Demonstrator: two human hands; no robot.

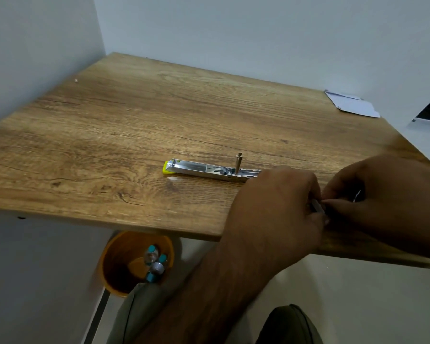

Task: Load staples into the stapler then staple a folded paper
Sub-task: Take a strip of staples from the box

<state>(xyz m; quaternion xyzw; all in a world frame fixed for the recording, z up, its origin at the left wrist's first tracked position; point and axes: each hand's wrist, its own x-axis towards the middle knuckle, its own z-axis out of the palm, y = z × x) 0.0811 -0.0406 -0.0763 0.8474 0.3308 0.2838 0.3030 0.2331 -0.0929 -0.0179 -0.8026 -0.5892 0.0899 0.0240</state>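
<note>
The stapler [209, 169] lies opened flat on the wooden table [134, 115], its metal channel facing up and its yellow-green tip pointing to 9 o'clock. Both hands meet at about 4 o'clock, near the table's front edge. The left hand [273, 209] and the right hand [392, 202] pinch a small silvery strip [317, 206] between their fingertips; it looks like staples, though blur hides the detail. The folded paper [350, 104] lies at 2 o'clock, well apart, by the far right edge. Below the table at 7 o'clock stands an orange bin [117, 264].
</note>
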